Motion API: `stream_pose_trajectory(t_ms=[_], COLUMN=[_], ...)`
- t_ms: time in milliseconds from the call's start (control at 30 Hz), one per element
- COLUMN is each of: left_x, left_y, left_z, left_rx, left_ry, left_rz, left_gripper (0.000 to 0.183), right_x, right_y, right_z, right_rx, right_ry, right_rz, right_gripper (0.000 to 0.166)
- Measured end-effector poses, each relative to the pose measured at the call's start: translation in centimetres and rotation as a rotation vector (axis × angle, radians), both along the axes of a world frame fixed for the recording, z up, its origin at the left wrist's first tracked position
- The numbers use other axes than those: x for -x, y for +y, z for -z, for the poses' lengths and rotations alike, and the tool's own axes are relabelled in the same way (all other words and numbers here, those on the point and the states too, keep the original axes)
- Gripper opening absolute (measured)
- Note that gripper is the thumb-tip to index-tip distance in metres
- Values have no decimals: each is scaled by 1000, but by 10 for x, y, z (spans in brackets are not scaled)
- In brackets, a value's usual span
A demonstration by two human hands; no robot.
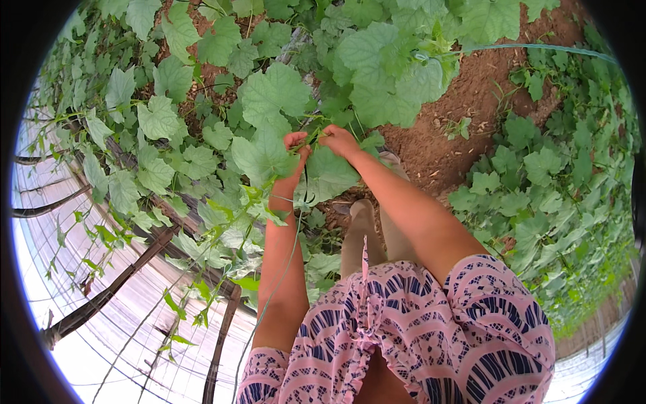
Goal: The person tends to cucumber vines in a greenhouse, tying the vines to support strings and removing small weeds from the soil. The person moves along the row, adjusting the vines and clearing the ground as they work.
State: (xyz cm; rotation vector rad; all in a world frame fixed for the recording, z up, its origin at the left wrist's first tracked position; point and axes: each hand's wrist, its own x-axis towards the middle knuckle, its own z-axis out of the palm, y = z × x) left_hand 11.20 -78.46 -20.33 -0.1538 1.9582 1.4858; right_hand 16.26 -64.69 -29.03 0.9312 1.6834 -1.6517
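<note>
Both hands meet among broad lobed leaves at a thin green vine stem [314, 137]. My right hand [340, 142] pinches the stem from the right, fingertips together. My left hand [298, 149] has its fingers curled at the same stem, partly behind a large green leaf [266, 157]. A narrow dark strip [306, 178] hangs below the fingers; which hand holds it I cannot tell. Pale blue-green twine [288, 258] runs down along my left forearm, and a thin strand crosses the wrist. Another broad leaf [328, 174] spreads just under the hands.
Leafy vines [166, 121] crowd the left, with another row [542, 202] on the right. Bare brown soil [449, 136] lies between. Taut twine [540, 46] crosses the upper right. Wooden poles [118, 278] and a wire grid [126, 323] stand at lower left.
</note>
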Motion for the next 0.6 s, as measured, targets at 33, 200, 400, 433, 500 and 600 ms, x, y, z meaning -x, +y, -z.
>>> stream_pose_trajectory(t_ms=[33,200,400,433,500,600], left_x=[0,-4,-8,-8,-11,-12], left_y=[-2,-7,-11,-10,-8,-2], left_z=[0,0,-13,-14,-17,-25], left_rx=[-24,-30,-64,-84,-67,-72], left_ry=[-8,-99,-120,-124,-149,-133], left_rz=[-14,-73,-88,-83,-83,-44], left_gripper=[23,21,20,20,19,18], right_x=[-2,6,7,8,7,7], right_y=[0,0,0,-2,-2,9], right_z=[6,10,4,4,10,21], right_rx=[95,527,562,429,448,445], right_ry=[66,-133,-202,-201,-199,-172], right_rz=[96,513,586,493,507,438], right_gripper=[41,52,35,29,23,20])
